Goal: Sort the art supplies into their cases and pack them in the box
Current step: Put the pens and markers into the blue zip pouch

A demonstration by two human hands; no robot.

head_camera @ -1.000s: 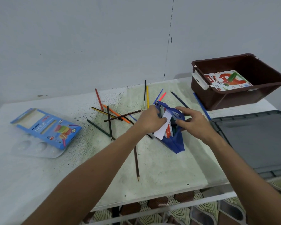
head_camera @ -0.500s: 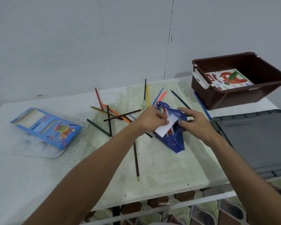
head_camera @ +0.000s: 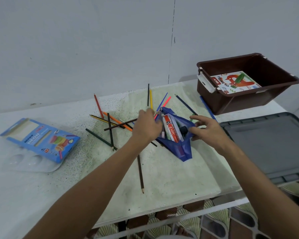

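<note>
A blue zip pouch [head_camera: 182,150] lies open at the middle of the table. A white and red pack [head_camera: 171,130] and a dark item sit inside it. My left hand [head_camera: 148,125] grips the pouch's left rim with curled fingers. My right hand [head_camera: 208,129] pinches the right rim, holding the mouth apart. Several coloured pencils [head_camera: 110,128] lie scattered to the left of and behind the pouch. One brown pencil [head_camera: 140,171] lies nearer the front. The brown box [head_camera: 245,102] stands at the back right with an oil pastels pack [head_camera: 235,81] inside.
A blue neon pencil case [head_camera: 40,137] rests on a clear palette [head_camera: 29,163] at the left. A grey lid [head_camera: 269,144] lies at the right, in front of the brown box. The table's front edge [head_camera: 162,211] runs below my forearms, with patterned floor beyond.
The white pack, which my left hand held tilted at the pouch's mouth, now lies down inside the pouch. Both hands have shifted to the pouch's rims.
</note>
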